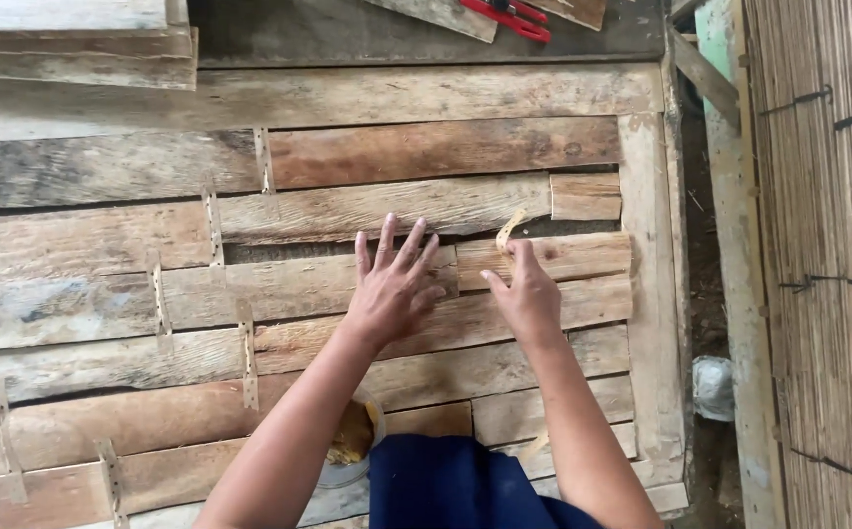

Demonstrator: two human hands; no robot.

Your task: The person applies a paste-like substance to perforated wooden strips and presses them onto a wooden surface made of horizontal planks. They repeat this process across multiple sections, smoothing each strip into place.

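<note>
My left hand (393,284) lies flat with fingers spread on a weathered wooden plank (328,284) of a panel made of horizontal boards. Just to its right, my right hand (527,294) pinches a thin pale strip (509,230) that curls up from the gap between two planks. Both forearms reach up from the bottom of the view.
Narrow pale strips (213,230) bridge the plank joints on the left. A small bowl of yellowish material (350,441) sits under my left forearm. Red-handled pliers (504,18) lie at the top. A woven reed wall (828,264) stands at the right. Stacked boards (73,44) sit top left.
</note>
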